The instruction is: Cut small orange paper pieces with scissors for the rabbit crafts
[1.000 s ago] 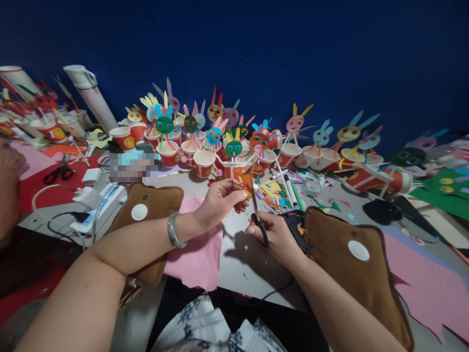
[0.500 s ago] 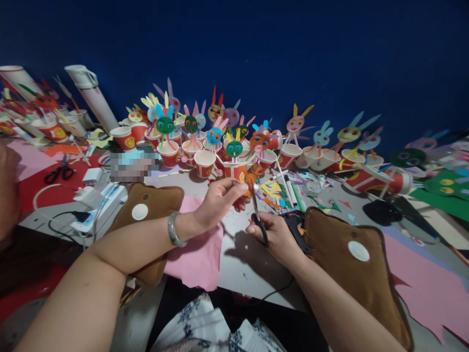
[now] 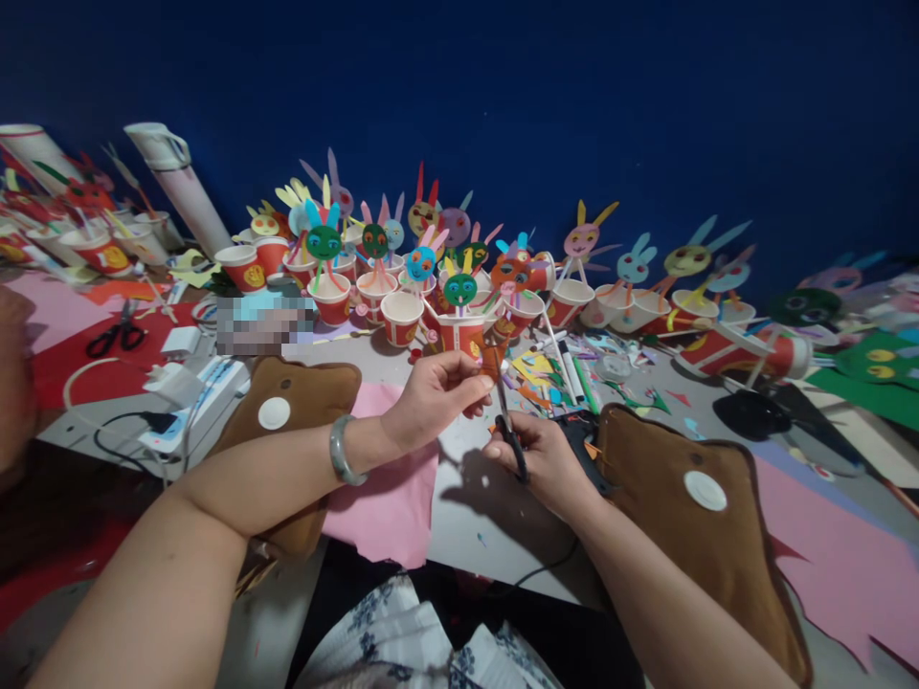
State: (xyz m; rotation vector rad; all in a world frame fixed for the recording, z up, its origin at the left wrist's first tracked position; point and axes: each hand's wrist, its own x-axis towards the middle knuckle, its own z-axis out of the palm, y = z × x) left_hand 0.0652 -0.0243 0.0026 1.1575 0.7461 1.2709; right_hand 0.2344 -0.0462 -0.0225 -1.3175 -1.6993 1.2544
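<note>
My left hand (image 3: pixel 443 397), with a bangle at the wrist, pinches a small piece of orange paper (image 3: pixel 494 358) between thumb and fingers above the table. Black-handled scissors (image 3: pixel 512 446) are gripped in my right hand (image 3: pixel 549 459), their blades pointing up beside the orange paper. Whether the blades touch the paper I cannot tell. Just behind my hands stands a red paper cup (image 3: pixel 463 335) with a green paper rabbit face (image 3: pixel 459 289) on it. Pink paper (image 3: pixel 392 507) lies under my left forearm.
Several cups with paper rabbit faces line the blue wall. Paper scraps and markers (image 3: pixel 572 371) lie behind my right hand. Brown cushion-like pads (image 3: pixel 682 565) flank my arms. At left are a power strip (image 3: pixel 208 402), a thermos (image 3: pixel 179 187) and another person's arm (image 3: pixel 14 383).
The orange paper has shifted slightly lower between my left fingers and the scissor blades. Both hands otherwise stay in nearly the same place.
</note>
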